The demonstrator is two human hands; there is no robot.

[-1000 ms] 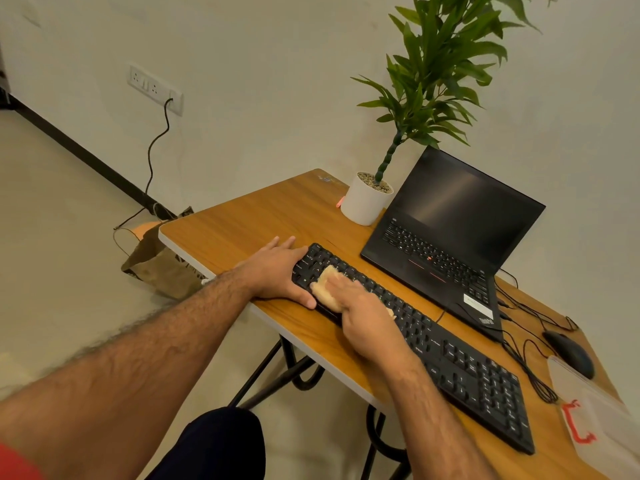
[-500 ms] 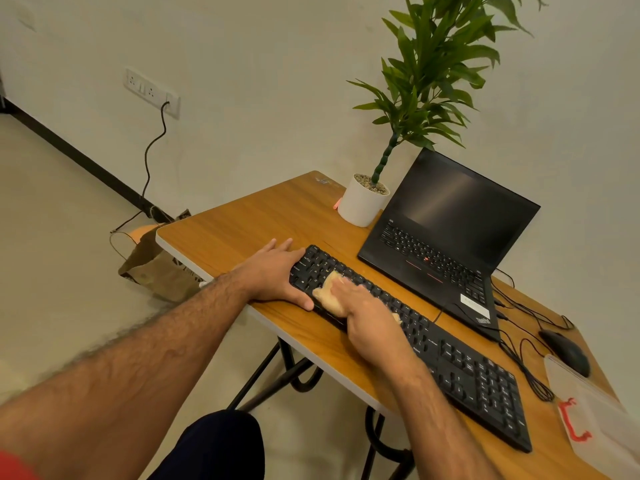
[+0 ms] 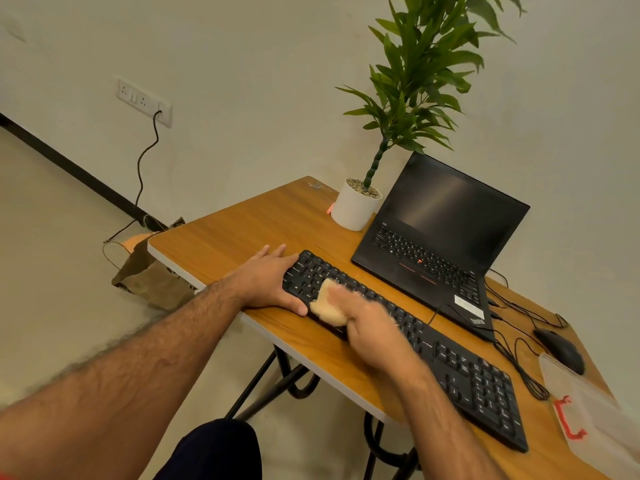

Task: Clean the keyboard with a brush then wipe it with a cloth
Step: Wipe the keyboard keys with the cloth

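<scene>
A long black keyboard (image 3: 464,372) lies slantwise near the front edge of the wooden table (image 3: 242,230). My left hand (image 3: 270,278) lies flat against the keyboard's left end, fingers straight, thumb along its front edge. My right hand (image 3: 370,327) grips a pale yellow cloth (image 3: 327,304) and presses it on the keys at the left part of the keyboard; the hand is blurred by motion. No brush is in view.
An open black laptop (image 3: 440,233) stands behind the keyboard, with a potted plant (image 3: 356,209) to its left. A black mouse (image 3: 561,349) with cables and a clear plastic box with a red latch (image 3: 588,417) sit at the right. A brown bag (image 3: 149,275) lies on the floor.
My right hand has slid the cloth a little toward the keyboard's front edge, still at its left part. My left hand has stayed in place.
</scene>
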